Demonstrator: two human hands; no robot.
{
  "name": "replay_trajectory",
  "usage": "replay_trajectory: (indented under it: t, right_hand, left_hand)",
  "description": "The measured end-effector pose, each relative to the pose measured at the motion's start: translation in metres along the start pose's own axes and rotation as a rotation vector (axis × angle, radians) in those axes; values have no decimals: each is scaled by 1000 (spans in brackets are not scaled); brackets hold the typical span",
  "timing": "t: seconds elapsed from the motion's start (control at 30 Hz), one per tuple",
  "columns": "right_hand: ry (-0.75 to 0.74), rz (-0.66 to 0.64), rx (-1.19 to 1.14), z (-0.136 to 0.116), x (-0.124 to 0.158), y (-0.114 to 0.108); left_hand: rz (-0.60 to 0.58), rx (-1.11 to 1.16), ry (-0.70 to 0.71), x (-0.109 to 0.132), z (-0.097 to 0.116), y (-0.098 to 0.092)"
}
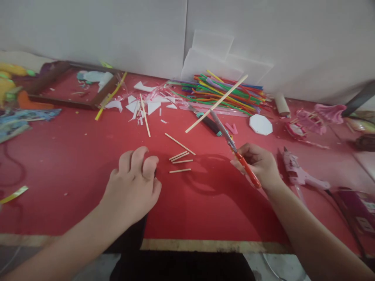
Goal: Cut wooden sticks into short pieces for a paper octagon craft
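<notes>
My right hand [258,166] grips a pair of scissors [227,134] with orange-red handles, blades pointing up and away to the left. At their tips a long thin wooden stick [231,91] slants across; I cannot tell whether the blades hold it. My left hand [133,181] is palm down with fingers loosely bent and apart, and nothing shows in them. Under it a flat black thing [140,230] reaches to the table's front edge, mostly hidden. Between my hands lie several short cut sticks [180,171] and a longer one [179,143].
Colourful pipe cleaners [222,93] lie at the back, by a black-handled cutter [209,123] and white scraps [154,107]. Another stick [145,115] lies near them. On the right are a white octagon [260,124] and a pink glue gun [300,171]. A brown frame [64,102] stands left.
</notes>
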State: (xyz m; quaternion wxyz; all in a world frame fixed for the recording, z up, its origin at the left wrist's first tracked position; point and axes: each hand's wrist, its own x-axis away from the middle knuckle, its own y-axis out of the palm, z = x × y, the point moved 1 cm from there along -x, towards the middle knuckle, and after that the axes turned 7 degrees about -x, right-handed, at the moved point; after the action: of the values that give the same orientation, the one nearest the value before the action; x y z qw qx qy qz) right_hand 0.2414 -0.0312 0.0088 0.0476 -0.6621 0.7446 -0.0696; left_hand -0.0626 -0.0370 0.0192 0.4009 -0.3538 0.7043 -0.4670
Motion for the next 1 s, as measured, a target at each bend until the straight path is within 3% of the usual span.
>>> replay_trajectory:
  t: [0.13,0.2,0.27,0.33,0.4,0.57,0.77,1.0]
  right_hand:
    - [-28,-55,167,-2,-2,-1]
    - [-79,-71,306,0,-4,-3]
    - [-142,-71,419,3,-5,-3]
    - [-173,-72,471,6,-5,-2]
    - [-163,-83,488,9,-3,0]
    - [-170,-89,528,16,3,0]
    - [-219,-89,584,22,2,-4]
    - [-376,-70,747,16,8,1]
  left_hand:
    - [23,168,-40,-17,-5,-19]
    - [68,484,-81,-35,-7,-29]
    - [82,871,-239,-53,-5,-29]
    - [115,1109,-301,-67,1,-21]
    - [101,1218,-277,-74,11,-6]
    - [23,1538,-318,-70,28,21]
    - [79,1608,-371,-64,28,22]
    - [95,1575,-293,-62,30,17]
